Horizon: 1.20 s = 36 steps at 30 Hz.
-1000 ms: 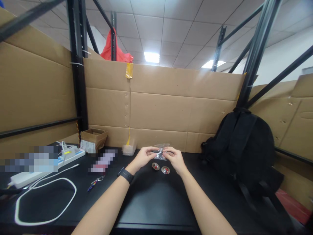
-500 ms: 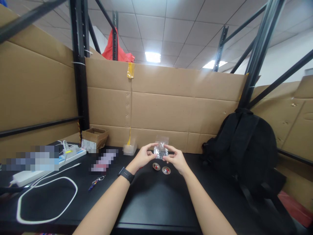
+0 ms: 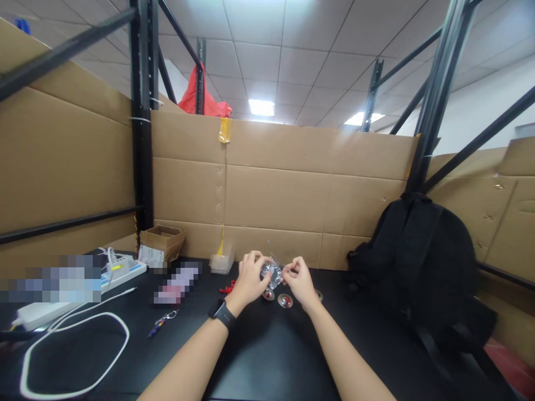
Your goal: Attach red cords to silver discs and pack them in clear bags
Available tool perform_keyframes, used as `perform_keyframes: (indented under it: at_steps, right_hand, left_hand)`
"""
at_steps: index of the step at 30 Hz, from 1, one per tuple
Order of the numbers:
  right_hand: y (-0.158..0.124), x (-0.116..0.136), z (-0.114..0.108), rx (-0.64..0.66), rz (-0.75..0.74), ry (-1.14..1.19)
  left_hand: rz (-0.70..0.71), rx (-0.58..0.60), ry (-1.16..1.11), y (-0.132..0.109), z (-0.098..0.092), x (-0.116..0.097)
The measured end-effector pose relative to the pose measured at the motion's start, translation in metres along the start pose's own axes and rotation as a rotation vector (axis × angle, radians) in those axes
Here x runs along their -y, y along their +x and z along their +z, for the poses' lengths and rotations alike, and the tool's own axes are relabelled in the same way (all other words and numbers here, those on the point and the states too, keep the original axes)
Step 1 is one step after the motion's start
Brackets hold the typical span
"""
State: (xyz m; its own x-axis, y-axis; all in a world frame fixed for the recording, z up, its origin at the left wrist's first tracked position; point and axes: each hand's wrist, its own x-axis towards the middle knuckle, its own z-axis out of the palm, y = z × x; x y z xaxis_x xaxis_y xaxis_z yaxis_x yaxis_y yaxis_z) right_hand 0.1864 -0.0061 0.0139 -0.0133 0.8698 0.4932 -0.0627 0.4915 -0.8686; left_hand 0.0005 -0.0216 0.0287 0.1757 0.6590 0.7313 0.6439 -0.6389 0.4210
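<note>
1. One small, clear, glossy plastic bag (image 3: 275, 275), just beyond the round silver metal discs (image 3: 285, 301): left hand (image 3: 251, 281) grips it.
2. Right hand (image 3: 298, 282): fingertips pinch its edge.
3. Risk: slick film under a loose pinch could slip, dropping it onto the discs.

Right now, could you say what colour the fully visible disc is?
The disc is silvery with red near its middle, clearest in head view.
</note>
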Motion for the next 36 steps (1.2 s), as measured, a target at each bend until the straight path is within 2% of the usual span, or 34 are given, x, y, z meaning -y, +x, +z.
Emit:
perform_keyframes:
  at_steps: [4,8,12,16,19,22,24,27,30,33,36]
  right_hand:
    - [-0.003,-0.005,0.008,0.034,-0.011,-0.018]
    - [-0.004,-0.01,0.013,0.023,-0.033,-0.064]
    - [-0.004,-0.009,0.015,0.037,0.001,-0.11]
    - [-0.003,-0.006,0.013,0.043,0.024,-0.123]
    - [-0.001,-0.006,0.008,0.025,0.023,-0.145]
    - [0.0,-0.009,0.002,0.019,0.005,-0.184]
    - [0.001,-0.011,0.0,0.013,-0.006,-0.203]
    - [0.002,-0.013,-0.001,0.022,-0.013,-0.218]
    - [0.003,-0.015,-0.001,0.034,-0.011,-0.228]
    - [0.004,-0.019,-0.002,0.03,-0.01,-0.249]
    - [0.005,-0.022,-0.005,0.027,-0.017,-0.289]
  left_hand:
    - [0.139,0.164,0.006,-0.005,0.0,-0.015]
    - [0.132,0.203,0.08,-0.008,0.009,-0.014]
    - [0.074,0.174,0.073,-0.008,0.019,-0.003]
    - [-0.06,0.083,-0.023,0.0,0.012,0.013]
    - [-0.189,-0.077,0.03,0.011,-0.014,0.032]
    - [-0.273,-0.301,0.238,0.017,-0.047,0.057]
    - [-0.354,-0.382,0.36,0.018,-0.063,0.077]
    - [-0.405,-0.313,0.449,0.014,-0.069,0.109]
    - [-0.411,-0.089,0.469,0.006,-0.06,0.135]
    - [-0.423,0.117,0.465,-0.002,-0.049,0.152]
    - [-0.434,0.192,0.466,-0.007,-0.041,0.158]
